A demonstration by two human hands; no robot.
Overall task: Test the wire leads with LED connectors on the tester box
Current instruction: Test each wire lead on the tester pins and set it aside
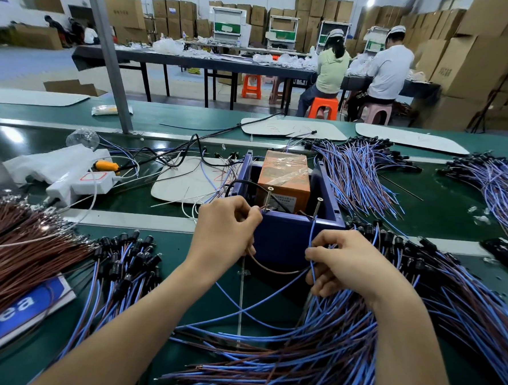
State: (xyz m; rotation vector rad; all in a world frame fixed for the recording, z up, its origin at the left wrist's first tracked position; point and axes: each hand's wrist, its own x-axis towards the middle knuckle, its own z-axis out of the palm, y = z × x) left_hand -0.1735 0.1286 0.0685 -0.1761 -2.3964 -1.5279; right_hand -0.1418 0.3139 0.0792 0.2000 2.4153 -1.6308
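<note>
One tester box, blue and open-topped, at mid tabletop, with one orange block inside. Two screws upright on its near rim: left screw, right screw.

Left hand at the box's near left corner, fingers curled, pinching the end of one brown lead at the foot of the left screw. Right hand just off the near right corner, thumb and forefinger pinching one blue lead, remaining fingers curled over more leads beneath.

Brown lead slack, sagging in an arc from hand to hand, long axis left to right along the box's near wall. Blue lead nearly straight, pointing away from the person, up to the foot of the right screw.

Five heaps of leads, as far as separable:
- brown heap at the left edge
- blue heap with black LED connectors beside it, connectors toward the far side
- largest heap at the near edge under the right forearm, bare ends pointing left
- far heap right of the box
- last heap at the right edge

One white power strip and one yellow-handled tool left of the box. Two seated people at another table behind.
</note>
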